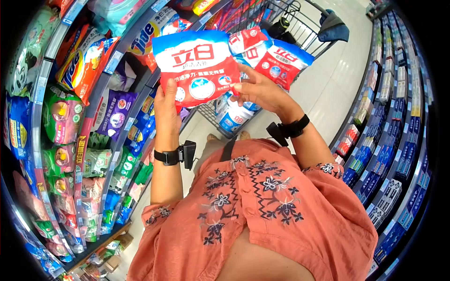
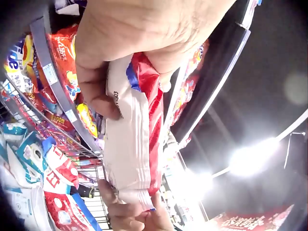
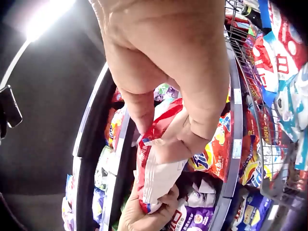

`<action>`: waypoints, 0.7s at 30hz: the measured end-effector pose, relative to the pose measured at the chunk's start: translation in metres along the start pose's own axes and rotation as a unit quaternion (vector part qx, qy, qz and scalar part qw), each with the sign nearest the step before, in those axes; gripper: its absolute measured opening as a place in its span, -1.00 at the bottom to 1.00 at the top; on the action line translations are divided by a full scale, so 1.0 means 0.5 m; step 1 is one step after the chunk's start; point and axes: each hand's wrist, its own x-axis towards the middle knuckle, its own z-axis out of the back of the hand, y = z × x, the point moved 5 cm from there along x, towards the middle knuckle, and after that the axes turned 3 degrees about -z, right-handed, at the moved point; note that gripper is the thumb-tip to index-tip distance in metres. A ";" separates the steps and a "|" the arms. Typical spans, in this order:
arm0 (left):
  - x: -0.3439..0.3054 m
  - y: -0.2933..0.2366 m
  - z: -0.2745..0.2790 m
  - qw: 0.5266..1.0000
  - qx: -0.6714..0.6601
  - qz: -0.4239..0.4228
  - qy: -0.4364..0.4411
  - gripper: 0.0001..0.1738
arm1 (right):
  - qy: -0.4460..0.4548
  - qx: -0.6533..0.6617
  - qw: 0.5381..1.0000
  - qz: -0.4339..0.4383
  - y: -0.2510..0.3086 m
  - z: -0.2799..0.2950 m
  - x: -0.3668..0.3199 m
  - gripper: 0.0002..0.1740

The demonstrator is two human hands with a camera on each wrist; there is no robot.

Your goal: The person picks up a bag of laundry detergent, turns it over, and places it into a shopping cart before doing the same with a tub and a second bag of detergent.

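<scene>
In the head view a red, white and blue bag of laundry powder (image 1: 194,70) is held up in front of the chest, its printed face toward the head camera. My left hand (image 1: 166,105) grips its left lower edge, thumb on the front. At the opposite side my right hand (image 1: 262,91) pinches the edge between thumb and fingers. The left wrist view shows the white back of the bag (image 2: 127,139) with left fingers curled behind it. From the right wrist, the bag's side and sealed edge (image 3: 156,178) appear between both hands.
Beyond the bag stands a wire shopping cart (image 1: 211,119) holding similar red-and-blue bags (image 1: 283,63) and a white tub (image 1: 234,117). Shelves of detergent bags (image 1: 84,63) line the left side. Shelves of small boxes (image 1: 375,136) run along the right, across a tiled aisle (image 1: 323,89).
</scene>
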 end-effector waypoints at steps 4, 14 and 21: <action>-0.003 -0.001 -0.004 0.999 -0.033 -0.016 -0.007 -0.37 | 0.011 -0.035 0.999 -0.036 0.006 -0.002 -0.010 -0.01; 0.010 -0.032 0.024 0.999 0.045 0.004 0.013 -0.36 | 0.068 -0.124 0.990 -0.013 0.035 0.007 -0.024 -0.21; 0.002 -0.077 0.001 0.998 0.020 0.012 0.051 -0.39 | 0.050 0.021 0.994 -0.091 -0.038 0.047 0.003 -0.18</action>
